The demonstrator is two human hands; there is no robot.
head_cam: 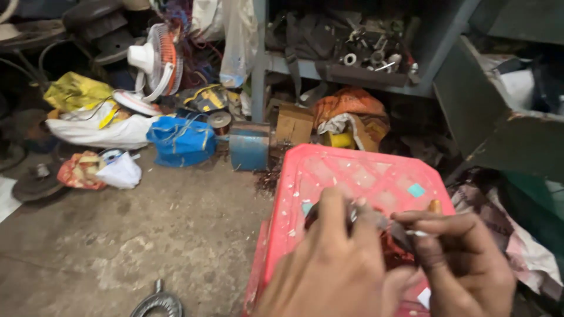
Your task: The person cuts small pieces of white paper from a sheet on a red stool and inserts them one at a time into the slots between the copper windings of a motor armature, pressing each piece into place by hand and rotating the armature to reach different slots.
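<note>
The place was a crowded workshop with a stained concrete floor, and clutter was heaped along the far wall: a white and orange table fan lying tilted, a yellow bag, a knotted blue plastic bag, a small blue metal box and a cardboard box. A grey metal shelf above them held loose metal parts. A round metal piece lay on the floor at the bottom edge of the view.

A red plastic crate with a lattice top stood upside down before the person. Both hands worked over its near edge. The left hand was curled, its fingers closed around a small dark object wound with reddish wire, which sat just above the crate's near edge, mostly hidden by the hands. The right hand was bent in a pinch, thumb and fingers closed on a thin grey metal tool whose tip met the object. The picture was blurred, so the exact kind of object and tool could not be told.
</note>
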